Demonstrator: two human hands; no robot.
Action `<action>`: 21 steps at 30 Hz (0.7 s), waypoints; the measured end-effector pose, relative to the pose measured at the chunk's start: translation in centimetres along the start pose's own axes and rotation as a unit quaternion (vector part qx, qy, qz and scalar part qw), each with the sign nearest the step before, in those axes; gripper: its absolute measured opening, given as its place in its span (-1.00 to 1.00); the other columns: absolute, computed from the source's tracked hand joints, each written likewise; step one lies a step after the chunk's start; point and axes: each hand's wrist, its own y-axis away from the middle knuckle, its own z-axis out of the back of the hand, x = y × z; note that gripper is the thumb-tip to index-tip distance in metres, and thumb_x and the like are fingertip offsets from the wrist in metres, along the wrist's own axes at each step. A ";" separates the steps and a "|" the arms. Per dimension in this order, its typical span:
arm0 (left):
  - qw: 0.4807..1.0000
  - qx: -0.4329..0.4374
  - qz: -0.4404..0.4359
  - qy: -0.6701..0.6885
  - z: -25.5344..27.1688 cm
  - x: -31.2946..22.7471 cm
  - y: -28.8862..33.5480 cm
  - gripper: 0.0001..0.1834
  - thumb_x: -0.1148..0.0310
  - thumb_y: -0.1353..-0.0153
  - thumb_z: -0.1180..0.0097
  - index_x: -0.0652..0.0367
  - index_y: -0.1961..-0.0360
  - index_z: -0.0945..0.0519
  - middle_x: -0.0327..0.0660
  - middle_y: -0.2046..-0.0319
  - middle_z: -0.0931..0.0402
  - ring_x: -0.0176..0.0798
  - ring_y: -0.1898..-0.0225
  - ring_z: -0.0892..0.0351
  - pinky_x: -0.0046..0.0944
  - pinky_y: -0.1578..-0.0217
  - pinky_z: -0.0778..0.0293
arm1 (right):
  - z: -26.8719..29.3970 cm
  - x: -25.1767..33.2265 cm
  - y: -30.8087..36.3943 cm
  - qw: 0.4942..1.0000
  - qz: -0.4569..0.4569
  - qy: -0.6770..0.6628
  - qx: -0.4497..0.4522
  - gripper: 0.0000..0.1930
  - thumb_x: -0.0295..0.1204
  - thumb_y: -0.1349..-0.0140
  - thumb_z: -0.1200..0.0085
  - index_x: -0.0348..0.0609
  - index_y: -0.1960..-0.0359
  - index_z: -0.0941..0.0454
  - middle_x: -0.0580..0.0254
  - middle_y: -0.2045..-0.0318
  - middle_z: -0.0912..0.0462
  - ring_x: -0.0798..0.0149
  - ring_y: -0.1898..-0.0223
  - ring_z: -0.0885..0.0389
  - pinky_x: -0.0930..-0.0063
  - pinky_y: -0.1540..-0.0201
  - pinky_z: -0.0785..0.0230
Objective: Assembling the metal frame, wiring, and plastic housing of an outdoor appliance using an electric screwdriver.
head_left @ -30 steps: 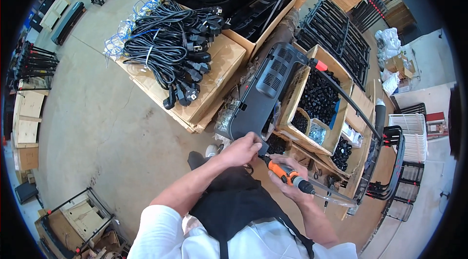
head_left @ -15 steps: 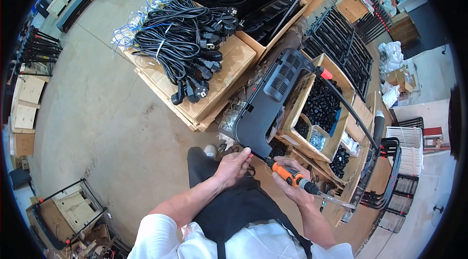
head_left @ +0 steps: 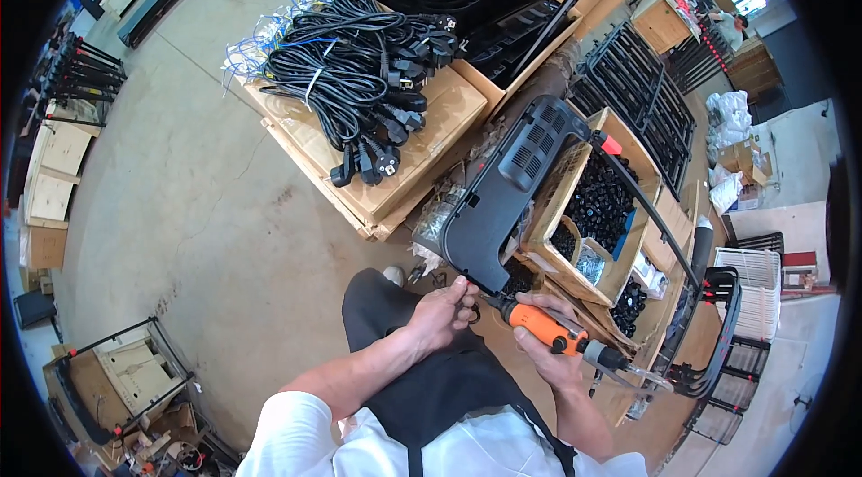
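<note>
One person's right hand (head_left: 549,365) has its grip clamped around one orange power tool (head_left: 545,324), aimed at the near end of one black vented cover (head_left: 489,217), where the left hand (head_left: 440,315) curls its fingers, their hold unclear, near one heap of black cords (head_left: 337,82).

A power tool (head_left: 541,324) and parts box (head_left: 544,227) mark a workshop.
</note>
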 end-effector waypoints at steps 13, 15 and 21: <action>0.994 0.076 0.063 0.057 0.4 0.1 -0.1 -0.66 0.05 -0.61 0.03 0.13 0.01 -0.53 -0.38 0.42 -0.37 -0.41 0.48 -0.30 -0.43 0.53 -0.20 | -0.7 -0.5 0.1 0.999 0.029 -0.018 0.016 -0.48 -0.55 -0.16 -0.45 -0.21 -0.15 -0.53 0.02 -0.11 -0.72 0.19 -0.14 -0.70 0.25 -0.25 -0.55; 0.994 0.077 0.060 0.057 0.4 0.0 -0.1 -0.66 0.06 -0.61 0.03 0.13 0.00 -0.53 -0.38 0.42 -0.37 -0.40 0.47 -0.30 -0.42 0.52 -0.20 | -0.9 -0.5 0.0 0.999 0.033 -0.012 0.013 -0.48 -0.55 -0.16 -0.45 -0.21 -0.15 -0.53 0.01 -0.11 -0.72 0.19 -0.14 -0.70 0.25 -0.25 -0.55; 0.994 0.080 0.062 0.044 0.6 -0.3 -0.2 -0.66 0.04 -0.61 0.03 0.11 0.02 -0.53 -0.37 0.42 -0.37 -0.39 0.46 -0.33 -0.42 0.49 -0.23 | -1.3 -0.1 -0.4 0.999 0.028 -0.004 0.016 -0.48 -0.55 -0.17 -0.45 -0.22 -0.16 -0.52 -0.01 -0.12 -0.71 0.15 -0.17 -0.69 0.21 -0.29 -0.53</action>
